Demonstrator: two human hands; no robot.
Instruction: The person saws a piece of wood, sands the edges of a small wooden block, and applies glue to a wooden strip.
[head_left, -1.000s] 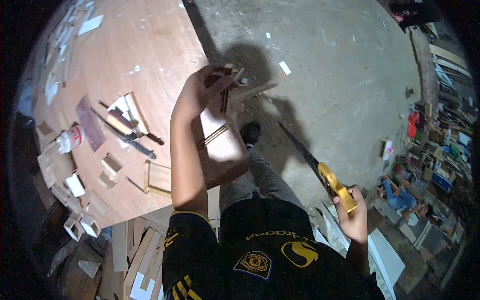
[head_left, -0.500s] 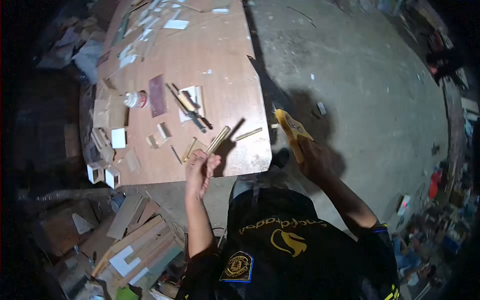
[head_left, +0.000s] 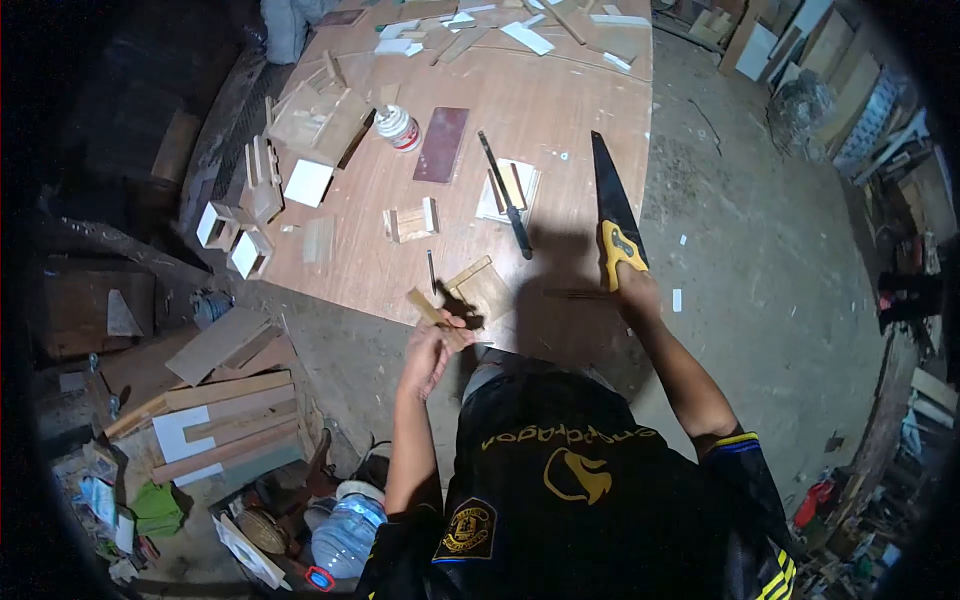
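Observation:
My right hand point(head_left: 637, 288) is wrapped round the yellow handle of a handsaw point(head_left: 613, 185), whose dark blade points away over the table's right edge. My left hand point(head_left: 428, 352) grips a short wooden strip point(head_left: 428, 307) near the front edge. Just beyond that hand lies a thin wooden panel with raised edge strips point(head_left: 482, 292), partly in shadow. Beside it is a slim dark pencil-like stick point(head_left: 432, 270). Another thin strip point(head_left: 578, 294) lies on the table between my hands. Farther off, a long dark-handled tool point(head_left: 517, 222) rests across a white pad point(head_left: 522, 180).
The wooden table point(head_left: 560, 100) carries a brown rectangular sheet point(head_left: 440, 145), a white bottle point(head_left: 397, 128), a small wooden box point(head_left: 320, 120) and a small channel-shaped piece point(head_left: 411, 220). Scraps lie at the far end. Boards point(head_left: 230, 400) and a large plastic bottle point(head_left: 345, 535) are on the floor at left.
The view has swung, showing more of the table. The handsaw has come from over the floor to the table's right edge. The strip in my left hand has turned, tilting left.

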